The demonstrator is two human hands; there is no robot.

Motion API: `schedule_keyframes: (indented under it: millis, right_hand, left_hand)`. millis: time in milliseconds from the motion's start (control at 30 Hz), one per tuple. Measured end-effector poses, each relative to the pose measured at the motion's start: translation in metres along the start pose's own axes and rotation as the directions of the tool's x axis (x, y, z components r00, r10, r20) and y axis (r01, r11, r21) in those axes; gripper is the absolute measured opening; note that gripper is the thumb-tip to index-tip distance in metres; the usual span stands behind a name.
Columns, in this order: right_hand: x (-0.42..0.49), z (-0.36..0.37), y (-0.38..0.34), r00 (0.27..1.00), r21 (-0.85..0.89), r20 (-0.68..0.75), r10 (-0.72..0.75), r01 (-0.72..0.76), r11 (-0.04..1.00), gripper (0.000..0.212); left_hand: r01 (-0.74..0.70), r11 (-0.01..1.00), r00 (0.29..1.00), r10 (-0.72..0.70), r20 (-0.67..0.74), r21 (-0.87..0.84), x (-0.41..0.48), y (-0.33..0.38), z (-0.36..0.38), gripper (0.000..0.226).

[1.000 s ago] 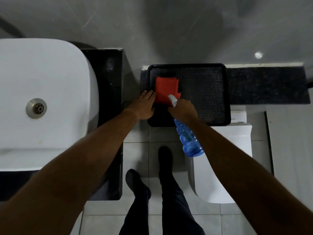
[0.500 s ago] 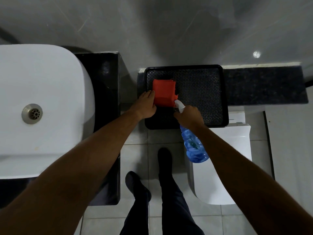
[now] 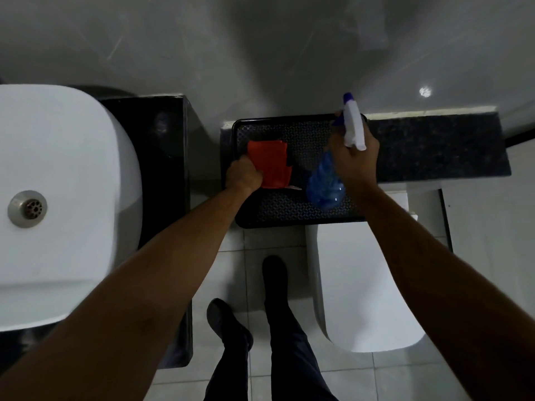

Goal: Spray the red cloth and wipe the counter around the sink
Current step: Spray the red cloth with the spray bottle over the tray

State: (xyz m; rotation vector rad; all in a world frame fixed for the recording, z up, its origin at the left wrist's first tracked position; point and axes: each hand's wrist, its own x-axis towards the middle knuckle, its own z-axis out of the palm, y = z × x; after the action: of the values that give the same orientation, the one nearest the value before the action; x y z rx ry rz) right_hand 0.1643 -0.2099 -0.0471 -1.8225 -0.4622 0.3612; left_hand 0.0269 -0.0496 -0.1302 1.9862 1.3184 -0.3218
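Nearest to me, my two legs stand on pale floor tiles, with one white toilet (image 3: 367, 285) at near right and one white sink (image 3: 58, 204) on the black counter (image 3: 162, 157) at left. Farther out, one black tray (image 3: 289, 209) sits on the ledge. My left hand (image 3: 244, 176) is now closed in a fist on the near-left edge of the single red cloth (image 3: 270, 163), gathering it off the tray. My right hand (image 3: 354, 157), fingers wrapped around the neck of the one blue spray bottle (image 3: 325, 188), has swung the nozzle up and away to the far right. Spraying looks finished; wiping the counter comes next.
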Motion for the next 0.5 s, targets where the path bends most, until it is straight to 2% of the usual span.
schedule_keyframes:
  millis: [133,233,400,500]
  right_hand:
    - [0.018,-0.002,0.009,0.991,0.016,-0.058,-0.12,0.121,0.992,0.028]
    - [0.027,-0.002,0.014,0.983,-0.015,-0.083,-0.163,0.162,0.987,0.026]
    - [0.03,0.0,0.02,0.988,-0.062,-0.062,-0.14,0.137,0.989,0.028]
    - [0.029,0.0,0.022,0.992,-0.044,-0.04,-0.122,0.12,0.992,0.038]
  left_hand:
    - [0.123,0.933,0.99,-0.094,0.103,-0.339,0.007,0.001,0.001,0.025]
    - [0.194,0.801,0.978,-0.115,0.172,-0.566,0.005,0.007,-0.002,0.032]
    - [0.203,0.611,0.977,-0.068,0.204,-0.765,-0.003,0.016,-0.01,0.029]
    - [0.177,0.611,0.981,-0.049,0.186,-0.771,-0.008,0.017,-0.018,0.016]
